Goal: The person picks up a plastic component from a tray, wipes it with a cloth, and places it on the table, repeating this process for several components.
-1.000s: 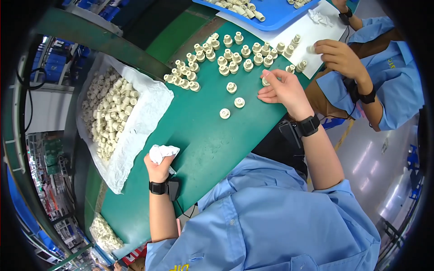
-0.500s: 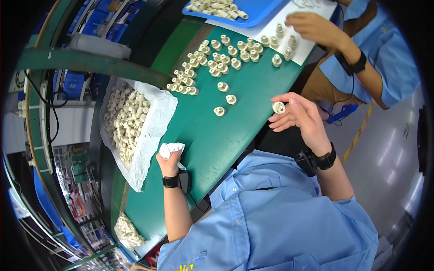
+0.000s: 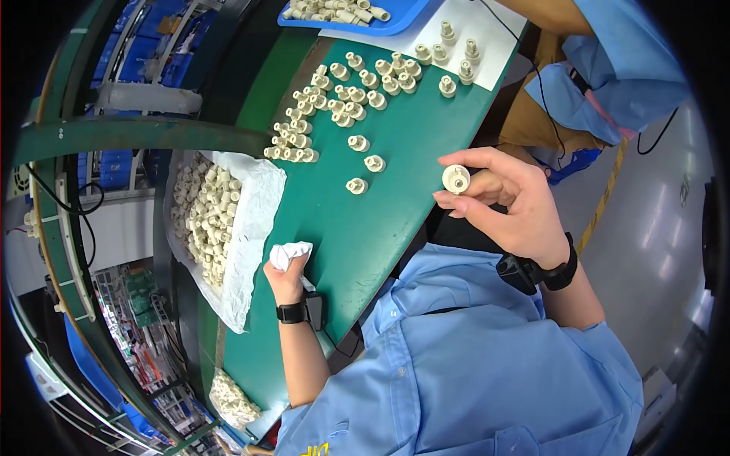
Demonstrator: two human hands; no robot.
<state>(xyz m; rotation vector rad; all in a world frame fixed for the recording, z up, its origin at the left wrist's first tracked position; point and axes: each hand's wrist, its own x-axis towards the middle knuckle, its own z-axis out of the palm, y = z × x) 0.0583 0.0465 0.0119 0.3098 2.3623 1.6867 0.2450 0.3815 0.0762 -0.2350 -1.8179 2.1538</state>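
Note:
My right hand (image 3: 511, 205) is raised beyond the near edge of the green table, pinching a cream stepped cylindrical fitting (image 3: 456, 179) between thumb and fingers. The fitting's round, hollow end faces me, with a small metal detail inside. On the table my left hand (image 3: 286, 283) is closed around a crumpled white cloth (image 3: 290, 255). Several similar cream fittings (image 3: 348, 106) stand upright in loose rows farther up the table. Nearest to me among these stands a single fitting (image 3: 357, 186). A white-lined bin (image 3: 262, 201) full of loose cream parts lies left of my left hand.
A blue tray (image 3: 403, 26) of longer cream parts sits at the far end, beside white paper (image 3: 487, 64) bearing several fittings. A co-worker's arm (image 3: 544, 14) is at upper right. A green metal bar (image 3: 144, 137) crosses the left side. A bag of parts (image 3: 232, 401) lies lower left.
My right hand has turned the fitting, so its wide hollow end now shows, and the fingers pinch it more closely. The co-worker's hand has withdrawn from the fittings on the paper.

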